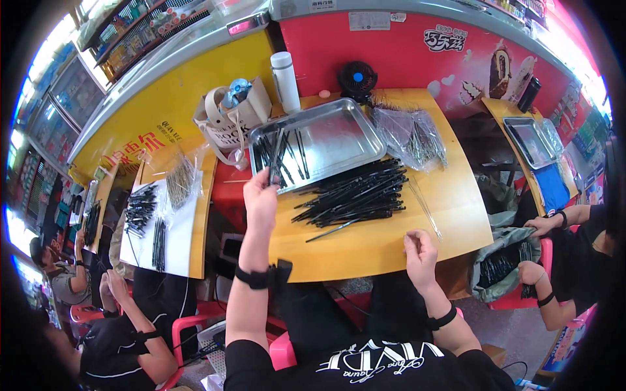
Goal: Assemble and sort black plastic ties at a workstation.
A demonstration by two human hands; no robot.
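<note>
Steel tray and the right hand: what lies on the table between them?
In the head view, a loose pile of thin black sticks lies on the wooden table between the steel tray and the right hand.

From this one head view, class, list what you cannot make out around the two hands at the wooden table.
- Left hand: its grip on a black stick is hidden behind the palm.
- Right hand: anything pinched is too thin to tell.
- Clear sleeves: contents blurred by glare.
- Grey bag: inside partly hidden by folds.
</note>
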